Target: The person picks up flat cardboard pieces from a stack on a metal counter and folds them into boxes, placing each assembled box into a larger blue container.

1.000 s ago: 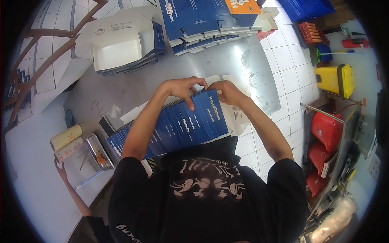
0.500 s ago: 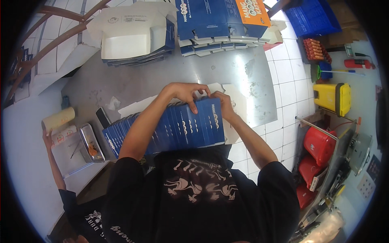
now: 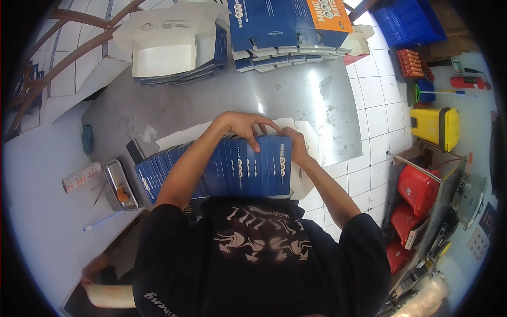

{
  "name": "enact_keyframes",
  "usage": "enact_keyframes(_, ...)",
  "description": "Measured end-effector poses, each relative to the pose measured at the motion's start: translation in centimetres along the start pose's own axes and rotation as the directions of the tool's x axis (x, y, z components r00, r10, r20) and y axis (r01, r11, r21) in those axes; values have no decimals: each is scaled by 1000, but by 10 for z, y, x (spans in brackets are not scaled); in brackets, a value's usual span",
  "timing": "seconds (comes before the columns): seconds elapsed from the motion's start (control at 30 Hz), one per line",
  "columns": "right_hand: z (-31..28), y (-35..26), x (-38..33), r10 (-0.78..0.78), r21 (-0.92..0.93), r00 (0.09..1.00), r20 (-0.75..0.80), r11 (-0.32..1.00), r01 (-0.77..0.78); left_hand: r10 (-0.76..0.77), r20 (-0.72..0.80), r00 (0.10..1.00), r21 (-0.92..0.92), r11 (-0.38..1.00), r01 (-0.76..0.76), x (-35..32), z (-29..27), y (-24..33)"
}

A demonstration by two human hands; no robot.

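A long row of nested blue cardboard boxes (image 3: 216, 171) stands on edge against my front, pale rims away from me. My left hand (image 3: 245, 128) arches over the far edge of the row near its right end. Its thumb presses on the blue faces while a finger stretches toward the right hand. My right hand (image 3: 294, 142) pinches the upper right corner of the end box, its fingertips close to the left ones. Pale cardboard flaps (image 3: 195, 132) stick out behind the row. What the fingertips press behind the rim is partly hidden.
Nested open boxes (image 3: 179, 61) and a pile of flat blue-and-orange cartons (image 3: 280, 26) occupy the metal table's (image 3: 211, 95) far side. At left lie a phone (image 3: 135, 151), a metal tray (image 3: 112, 171) and a printed roll (image 3: 82, 178). A co-worker's blurred hand (image 3: 95, 268) is near a pale roll (image 3: 112, 296).
The co-worker's hand has carried the pale roll from the left side down to the lower left. My left fingers have stretched toward the right hand; both hands stay at the row's right end.
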State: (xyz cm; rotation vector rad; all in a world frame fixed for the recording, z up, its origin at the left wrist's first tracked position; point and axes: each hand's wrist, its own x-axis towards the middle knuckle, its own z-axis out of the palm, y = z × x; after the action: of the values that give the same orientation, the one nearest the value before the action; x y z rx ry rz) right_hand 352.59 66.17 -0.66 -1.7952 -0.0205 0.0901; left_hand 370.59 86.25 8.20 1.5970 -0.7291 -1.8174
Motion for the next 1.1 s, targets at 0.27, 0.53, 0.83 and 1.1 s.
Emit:
enact_keyframes(0.27, 47, 12, 32, 163, 297, 973, -164, 948, -109, 31, -247, 968, -102, 993, -58, -18, 12, -10)
enact_keyframes(0.53, 33, 7, 41, -11, 57, 993, -114, 998, 17, 144, -546, 825, 71, 990, -125, -33, 36, -34)
enact_keyframes(0.83, -4, -49, -90, 370, 423, 911, 183, 807, -413, 328, -944, 11, 263, 735, 625, -109, 137, -65)
enact_keyframes(1.1, 60, -58, -163, 425, 101, 895, 133, 893, -439, 91, -995, 50, 103, 794, 600, -115, 139, -97)
